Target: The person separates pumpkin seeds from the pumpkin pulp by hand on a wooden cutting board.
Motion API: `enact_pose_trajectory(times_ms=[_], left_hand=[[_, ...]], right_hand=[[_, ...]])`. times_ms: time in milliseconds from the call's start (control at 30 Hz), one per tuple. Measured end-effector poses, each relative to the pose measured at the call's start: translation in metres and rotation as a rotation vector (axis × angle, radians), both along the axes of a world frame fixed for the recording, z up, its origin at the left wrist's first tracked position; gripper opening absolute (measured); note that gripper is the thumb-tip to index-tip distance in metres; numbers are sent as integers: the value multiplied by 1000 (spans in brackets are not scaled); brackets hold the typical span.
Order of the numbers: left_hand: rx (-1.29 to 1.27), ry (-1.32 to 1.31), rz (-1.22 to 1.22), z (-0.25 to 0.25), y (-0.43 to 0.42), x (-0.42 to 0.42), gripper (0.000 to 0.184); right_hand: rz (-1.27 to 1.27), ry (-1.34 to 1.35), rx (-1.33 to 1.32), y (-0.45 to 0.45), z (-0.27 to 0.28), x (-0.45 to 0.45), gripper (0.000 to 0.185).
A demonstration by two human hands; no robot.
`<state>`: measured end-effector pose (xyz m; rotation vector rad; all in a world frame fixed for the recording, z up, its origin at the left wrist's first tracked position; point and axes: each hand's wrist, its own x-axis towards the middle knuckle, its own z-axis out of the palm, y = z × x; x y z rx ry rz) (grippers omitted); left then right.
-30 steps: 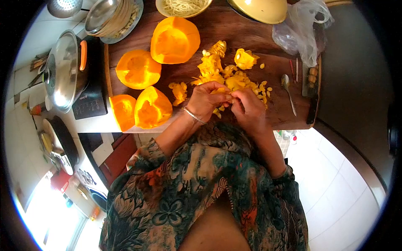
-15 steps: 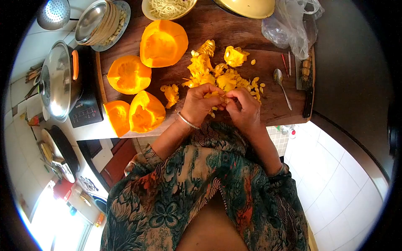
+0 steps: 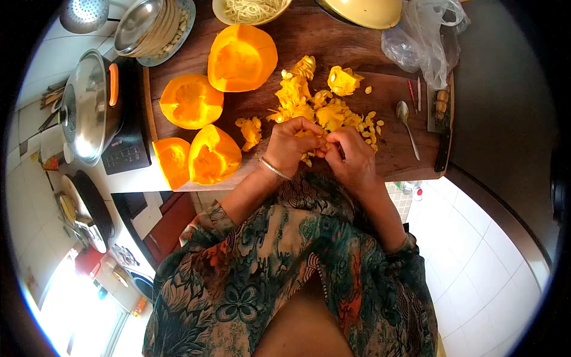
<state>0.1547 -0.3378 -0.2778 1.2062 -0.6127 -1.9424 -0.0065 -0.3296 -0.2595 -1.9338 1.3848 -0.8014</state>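
Note:
My left hand point(image 3: 289, 147) and my right hand point(image 3: 352, 157) meet at the fingertips near the table's front edge. Both are closed in a pinch on a small bit of yellow pumpkin pulp, mostly covered by the fingers. Just beyond them spreads a heap of stringy pumpkin pulp point(image 3: 295, 95) with pale seeds point(image 3: 370, 134) scattered at its right side. One separate clump of pulp point(image 3: 344, 81) lies farther back, another point(image 3: 250, 132) left of my left hand. Hollowed pumpkin pieces point(image 3: 242, 58) rest at the left, cut sides up.
A spoon point(image 3: 407, 128) lies to the right, near a knife point(image 3: 443, 134) at the board's edge. Plastic bags point(image 3: 425, 44) sit at the back right. A bowl of noodles point(image 3: 253, 11) stands at the back, and a lidded pan point(image 3: 86, 110) on a cooktop at far left.
The view has shifted slightly, so the table's things appear a little farther right and higher. My hands stay pinched together over the same spot, with only small finger movement.

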Motion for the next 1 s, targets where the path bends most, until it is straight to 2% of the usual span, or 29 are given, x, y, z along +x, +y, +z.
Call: enact_pose_trajectory(times_ms=[100,200,267,367,400,467,600,733,833,900,1000], left_hand=[[-14,-5,86,4,1,-3,10],[52,105,39,-4,0,2,20],[72,254,62,-2,0,4,31],[83,494,127,-1,-1,2,54],[80,575,156,-1,-3,1,63],[132,544,161,5,-7,-1,72],[199,575,139,9,-8,-4,84],[183,646,45,19,-7,-2,84],[166,603,27,11,-2,-5,84],[158,571,11,8,-2,-3,83],[143,619,96,8,-4,-2,67]], right_hand=[[-88,5,-41,0,-11,-4,16],[-159,15,-99,-5,-15,-16,16],[-189,20,-36,-6,-9,-24,16],[-122,306,-232,-10,-18,-43,18],[-134,307,-228,-11,-15,-42,18],[-155,307,-212,-8,-3,-41,20],[52,-23,-90,-2,18,-12,24],[84,60,-162,-5,11,10,25],[34,-24,-165,-8,-9,8,25],[-31,-102,65,-9,3,7,24],[-127,-320,442,-7,4,0,22]])
